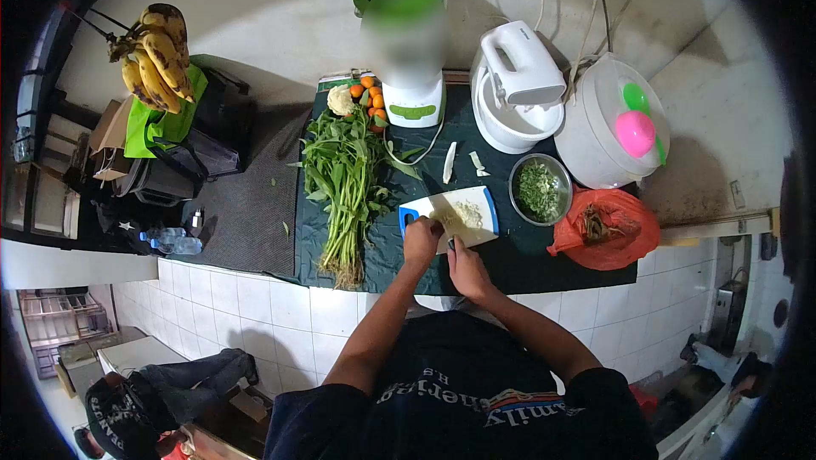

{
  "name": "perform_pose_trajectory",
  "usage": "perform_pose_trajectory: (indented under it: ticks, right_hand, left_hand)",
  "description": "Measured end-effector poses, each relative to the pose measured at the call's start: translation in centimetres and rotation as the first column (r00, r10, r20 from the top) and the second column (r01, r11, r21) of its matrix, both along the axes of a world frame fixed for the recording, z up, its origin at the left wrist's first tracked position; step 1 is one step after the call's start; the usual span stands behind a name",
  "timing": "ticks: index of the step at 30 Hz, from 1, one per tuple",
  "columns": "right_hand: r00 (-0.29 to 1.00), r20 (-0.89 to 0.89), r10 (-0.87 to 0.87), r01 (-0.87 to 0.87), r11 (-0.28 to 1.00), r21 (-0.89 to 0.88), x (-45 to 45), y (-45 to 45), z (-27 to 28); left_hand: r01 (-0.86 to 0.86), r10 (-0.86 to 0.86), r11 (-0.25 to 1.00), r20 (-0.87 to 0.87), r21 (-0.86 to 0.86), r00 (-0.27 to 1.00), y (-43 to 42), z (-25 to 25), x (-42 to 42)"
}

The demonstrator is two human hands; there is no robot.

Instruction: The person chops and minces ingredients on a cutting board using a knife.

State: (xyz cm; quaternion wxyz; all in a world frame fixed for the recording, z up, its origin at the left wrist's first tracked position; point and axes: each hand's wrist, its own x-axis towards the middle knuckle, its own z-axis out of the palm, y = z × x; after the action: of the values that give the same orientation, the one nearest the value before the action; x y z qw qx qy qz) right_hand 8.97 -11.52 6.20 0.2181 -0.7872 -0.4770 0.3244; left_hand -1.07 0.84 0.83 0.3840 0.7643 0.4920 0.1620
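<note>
A white cutting board with blue ends point(478, 220) lies on the dark green table cover, with finely chopped pale bits point(467, 214) on it. My left hand point(422, 237) is closed at the board's left part; what its fingers hold, if anything, is hidden. At the board's front edge my right hand point(464, 261) is wrapped round a dark handle, seemingly a knife's; the blade cannot be made out. Right of the board stands a metal bowl point(514, 188) of chopped greens point(539, 191). White peelings or strips point(450, 163) lie behind the board.
Leafy greens point(344, 180) lie at the left, beside cauliflower point(341, 101) and orange produce point(375, 100). Behind stand a blender point(414, 103) and white mixer point(523, 65). An orange bag point(633, 243) sits right. Bananas point(157, 61) hang left. Another person point(127, 413) is at lower left.
</note>
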Motion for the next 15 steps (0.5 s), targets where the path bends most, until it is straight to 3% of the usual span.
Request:
perform_pose_trajectory:
  ticks: [5,10,12,15]
  right_hand:
    - [0.998,0.005,-0.061,0.06,0.994,0.089,-0.6,-0.8,-2.2]
    - [0.999,0.011,-0.03,0.029,0.997,0.069,0.4,1.1,-1.7]
    - [1.0,0.008,-0.02,0.019,0.996,0.084,0.7,1.4,-1.2]
    - [0.999,-0.036,-0.004,0.006,0.999,0.052,0.9,1.0,-0.3]
  left_hand:
    - [0.019,-0.019,0.998,0.007,0.055,1.0,-0.3,0.6,-0.2]
    - [0.015,-0.017,0.999,0.049,0.041,0.999,-1.2,0.9,-0.4]
    - [0.001,-0.015,0.991,0.103,0.136,0.995,-1.2,0.6,-0.4]
    - [-0.027,0.013,0.996,0.155,0.088,0.988,-1.1,0.6,-0.5]
